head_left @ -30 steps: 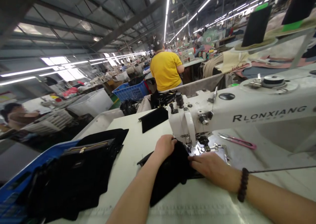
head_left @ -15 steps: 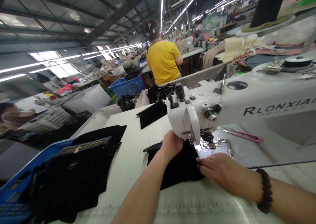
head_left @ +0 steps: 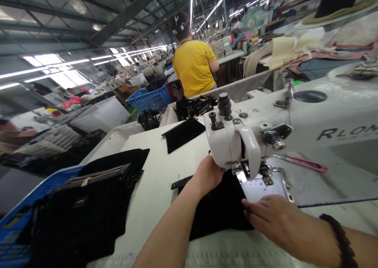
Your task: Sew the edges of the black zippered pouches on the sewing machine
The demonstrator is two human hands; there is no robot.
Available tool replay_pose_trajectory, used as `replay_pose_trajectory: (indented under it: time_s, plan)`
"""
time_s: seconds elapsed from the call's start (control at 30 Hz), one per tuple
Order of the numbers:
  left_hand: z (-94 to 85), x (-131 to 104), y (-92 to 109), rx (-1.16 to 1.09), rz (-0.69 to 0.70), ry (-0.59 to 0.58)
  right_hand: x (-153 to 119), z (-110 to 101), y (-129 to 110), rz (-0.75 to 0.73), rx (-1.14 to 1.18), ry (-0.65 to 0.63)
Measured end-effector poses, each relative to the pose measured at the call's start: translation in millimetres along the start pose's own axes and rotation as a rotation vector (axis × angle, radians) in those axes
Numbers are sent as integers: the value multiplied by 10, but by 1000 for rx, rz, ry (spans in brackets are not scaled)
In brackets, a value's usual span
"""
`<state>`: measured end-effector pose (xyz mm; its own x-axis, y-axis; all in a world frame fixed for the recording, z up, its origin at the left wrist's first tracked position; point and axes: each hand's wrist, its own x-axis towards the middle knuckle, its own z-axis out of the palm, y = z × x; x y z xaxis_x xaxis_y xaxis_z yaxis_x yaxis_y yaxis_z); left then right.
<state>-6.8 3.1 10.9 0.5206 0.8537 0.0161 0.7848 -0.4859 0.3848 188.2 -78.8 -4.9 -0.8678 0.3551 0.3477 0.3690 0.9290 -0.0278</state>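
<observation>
A black fabric piece [head_left: 220, 209] lies on the pale table beneath the head of a white sewing machine [head_left: 230, 142]. My left hand [head_left: 208, 175] rests on its far left part, close beside the needle area, with the fingertips partly hidden by the machine head. At the right edge of the fabric, my right hand [head_left: 274, 216] pinches the cloth between thumb and fingers. A dark beaded bracelet is on the right wrist. The presser foot [head_left: 241, 176] sits at the fabric's upper right edge.
Pink-handled snips [head_left: 307, 163] lie right of the needle. Another black piece [head_left: 184, 134] is farther back on the table. Black zippered pieces [head_left: 85, 205] are stacked at left over a blue basket [head_left: 59, 179]. A person in yellow [head_left: 193, 67] stands beyond, near a blue crate [head_left: 150, 99].
The view has moved closer to the machine, which now appears larger and farther right. Both hands keep their places on the black fabric.
</observation>
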Motion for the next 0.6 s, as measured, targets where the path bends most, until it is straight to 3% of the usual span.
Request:
replay_pose_trajectory:
  time_s: [0.3, 0.6]
  plan:
    - [22, 5, 48, 57, -57, -25, -29, 5, 7, -6, -74, 38]
    - [29, 2, 57, 68, -80, -20, -48, 16, 25, -38, -101, -23]
